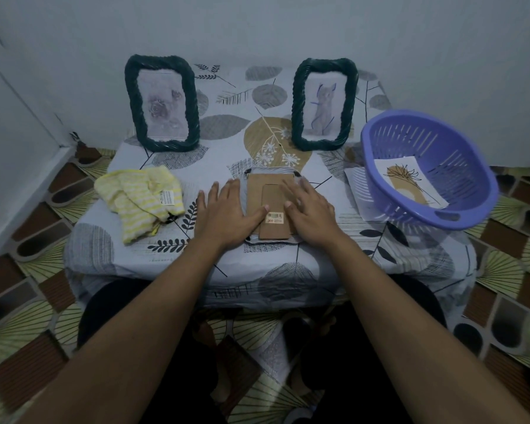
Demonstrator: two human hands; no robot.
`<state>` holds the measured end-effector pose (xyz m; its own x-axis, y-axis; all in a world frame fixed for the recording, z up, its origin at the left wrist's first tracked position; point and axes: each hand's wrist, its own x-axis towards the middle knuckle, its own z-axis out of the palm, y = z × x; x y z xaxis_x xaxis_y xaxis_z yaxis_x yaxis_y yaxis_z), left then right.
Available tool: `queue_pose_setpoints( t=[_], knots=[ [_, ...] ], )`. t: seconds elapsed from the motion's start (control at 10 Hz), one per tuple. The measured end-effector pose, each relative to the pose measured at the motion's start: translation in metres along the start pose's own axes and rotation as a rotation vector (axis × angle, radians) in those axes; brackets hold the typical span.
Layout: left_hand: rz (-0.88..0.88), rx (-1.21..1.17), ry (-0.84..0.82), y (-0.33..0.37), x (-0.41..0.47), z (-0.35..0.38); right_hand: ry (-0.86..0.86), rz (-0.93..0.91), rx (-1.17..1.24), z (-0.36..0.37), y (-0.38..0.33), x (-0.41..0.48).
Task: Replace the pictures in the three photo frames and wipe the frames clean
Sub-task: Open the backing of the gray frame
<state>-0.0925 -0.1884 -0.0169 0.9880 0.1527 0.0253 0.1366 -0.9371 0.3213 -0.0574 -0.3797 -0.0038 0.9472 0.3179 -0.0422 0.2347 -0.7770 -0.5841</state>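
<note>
A third photo frame (270,191) lies face down at the middle of the table, its brown cardboard back and stand facing up. My left hand (227,209) rests flat on its left side with straight fingers, thumb touching the stand. My right hand (309,211) lies flat on its right side. Two dark green twisted frames stand upright at the back: the left frame (161,102) holds a rose picture, the right frame (323,104) a cat picture. A yellow striped cloth (141,203) lies crumpled to the left of my hands.
A purple plastic basket (432,166) sits tilted at the table's right edge with a plant picture (410,182) inside and a sheet of paper (357,191) under it. The small table (135,252) wears a leaf-print cloth. Patterned floor surrounds it; a wall stands close behind.
</note>
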Motion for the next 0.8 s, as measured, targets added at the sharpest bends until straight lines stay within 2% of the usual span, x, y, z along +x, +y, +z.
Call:
queue_pose_setpoints(
  t=[0.1,0.2,0.4,0.8],
  knots=[
    [0.002,-0.003,0.002,-0.001,0.001,0.0,0.077,0.053,0.138,-0.011,0.001,-0.006],
    [0.007,-0.005,0.004,-0.002,0.001,0.001,0.08,0.122,0.032,-0.019,0.003,-0.015],
    [0.008,-0.001,0.007,-0.004,0.001,0.003,0.017,0.073,-0.15,-0.023,0.012,-0.033],
    [0.01,-0.007,0.011,-0.004,0.001,0.001,0.039,0.041,-0.174,-0.019,0.013,-0.041]
  ],
)
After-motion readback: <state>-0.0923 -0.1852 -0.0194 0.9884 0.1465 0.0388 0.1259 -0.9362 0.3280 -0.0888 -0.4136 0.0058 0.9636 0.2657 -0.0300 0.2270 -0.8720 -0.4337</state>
